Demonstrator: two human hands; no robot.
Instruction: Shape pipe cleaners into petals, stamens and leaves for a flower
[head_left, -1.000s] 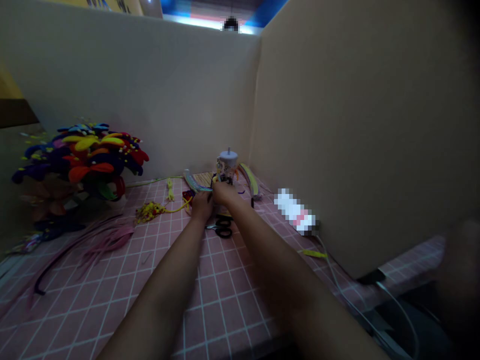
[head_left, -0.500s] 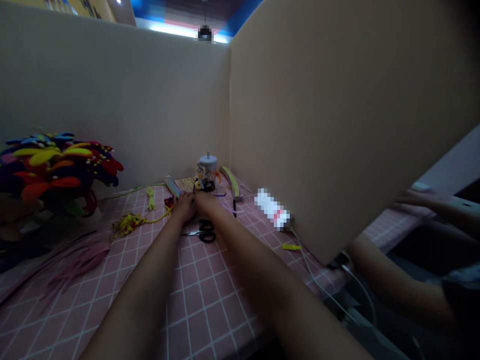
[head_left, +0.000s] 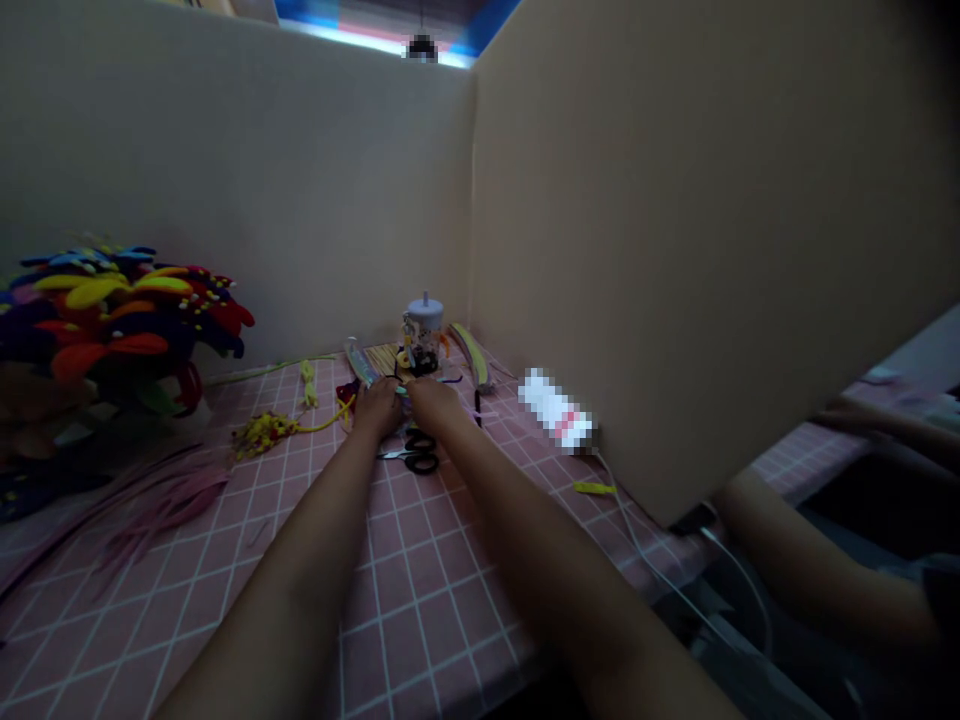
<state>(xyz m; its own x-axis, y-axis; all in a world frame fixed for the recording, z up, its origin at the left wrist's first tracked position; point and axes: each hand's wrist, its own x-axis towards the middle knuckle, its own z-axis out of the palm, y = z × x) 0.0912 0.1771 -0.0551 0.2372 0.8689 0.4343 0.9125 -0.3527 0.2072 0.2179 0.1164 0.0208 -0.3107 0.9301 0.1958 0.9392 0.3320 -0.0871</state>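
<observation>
Both my arms reach far across the pink checked table [head_left: 420,600]. My left hand [head_left: 377,408] and my right hand [head_left: 433,400] meet, fingers curled, over a small item near the back corner; what they grip is too small to make out. Black-handled scissors [head_left: 416,453] lie just in front of my hands. A small lidded cup with a printed picture [head_left: 422,335] stands right behind them. A yellow pipe cleaner with a beaded yellow cluster [head_left: 262,431] lies to the left of my left hand.
A bunch of bright felt flowers [head_left: 112,320] stands at the left, with pink strips [head_left: 157,497] in front. Beige partition walls [head_left: 675,250] enclose the back and right. A white cable [head_left: 637,545] runs off the table edge. Another person's arm [head_left: 810,570] shows at the right.
The view has swung left and back a little. My hands stay together near the cup, having slid slightly toward me. The other person's arm has come into sight at the right.
</observation>
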